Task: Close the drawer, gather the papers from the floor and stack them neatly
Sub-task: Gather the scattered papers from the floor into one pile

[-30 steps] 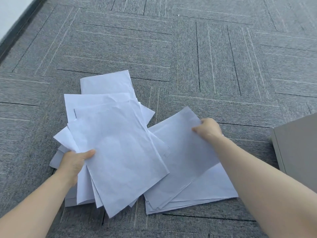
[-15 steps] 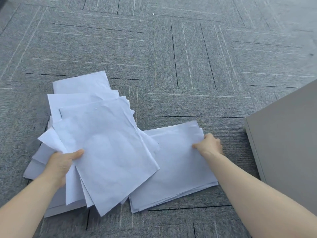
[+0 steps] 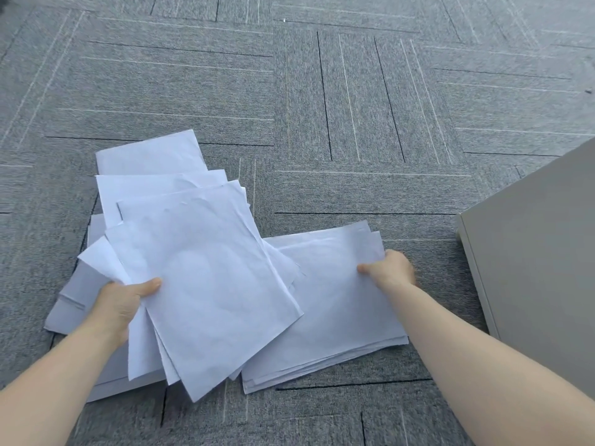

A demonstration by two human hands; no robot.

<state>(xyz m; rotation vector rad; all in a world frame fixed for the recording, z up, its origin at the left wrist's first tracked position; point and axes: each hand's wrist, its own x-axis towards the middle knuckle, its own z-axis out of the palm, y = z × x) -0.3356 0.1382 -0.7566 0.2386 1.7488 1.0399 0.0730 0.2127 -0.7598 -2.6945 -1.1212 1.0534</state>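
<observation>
Since the earlier frame the right-hand pile (image 3: 335, 304) has swung squarer. The right hand (image 3: 391, 268) pinches its far edge, centre-right; the left hand (image 3: 120, 305) grips a fanned sheaf (image 3: 206, 278), lower left, over loose sheets (image 3: 148, 156) on the carpet (image 3: 322, 107). Gathering is judged mostly done, neat stacking outstanding; the drawer cannot be seen on the cabinet (image 3: 541, 252).

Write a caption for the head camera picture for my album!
Two hands gather papers off the carpet: left hand holds a fan, right hand grips a pile.

Both forearms are bare to the frame's edge; the left hand (image 3: 117, 305) and right hand (image 3: 391, 268) are uncovered.
</observation>
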